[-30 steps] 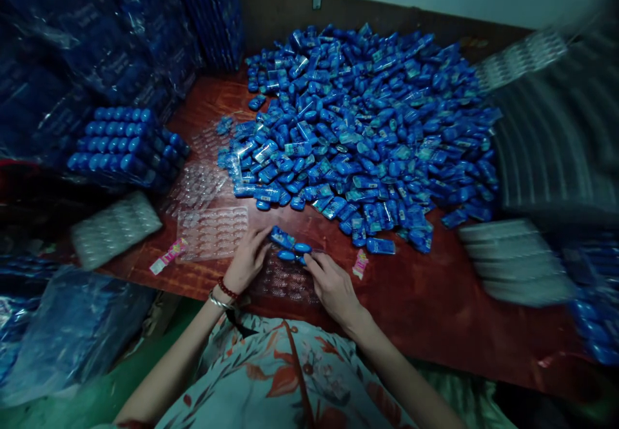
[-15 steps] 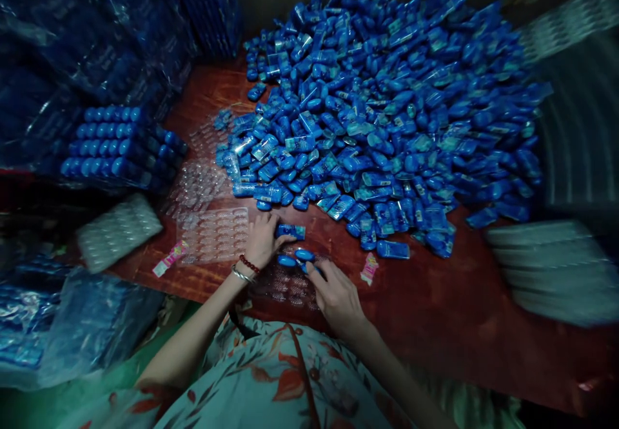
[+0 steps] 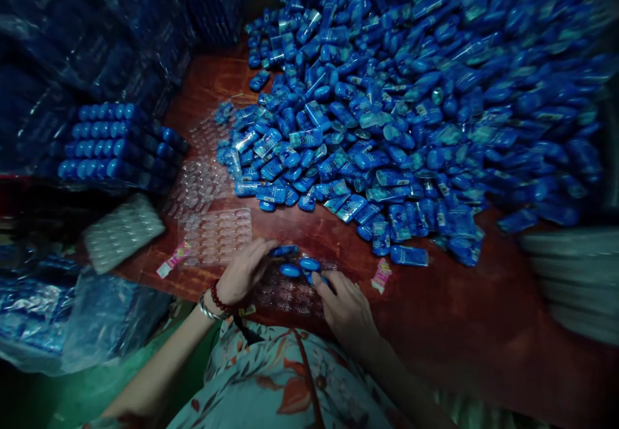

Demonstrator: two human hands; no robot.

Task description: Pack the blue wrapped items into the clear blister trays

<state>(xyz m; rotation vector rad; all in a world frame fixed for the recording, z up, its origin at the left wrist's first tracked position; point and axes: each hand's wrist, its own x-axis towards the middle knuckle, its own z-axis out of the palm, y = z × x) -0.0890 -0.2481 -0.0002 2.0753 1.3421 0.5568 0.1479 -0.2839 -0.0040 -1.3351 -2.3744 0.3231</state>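
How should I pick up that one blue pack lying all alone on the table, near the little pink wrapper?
Take the lone blue pack across its two long sides, coming straight down from above. It lies flat on the wooden table, lengthwise left to right, with bare wood in front of it, so the grip fits there. The pink wrapper sits apart, to its left.

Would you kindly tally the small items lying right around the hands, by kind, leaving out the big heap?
Blue cases in the clear tray at the hands: 3
Pink wrappers on the red table: 2
Empty clear trays beside the left hand: 1
Total: 6
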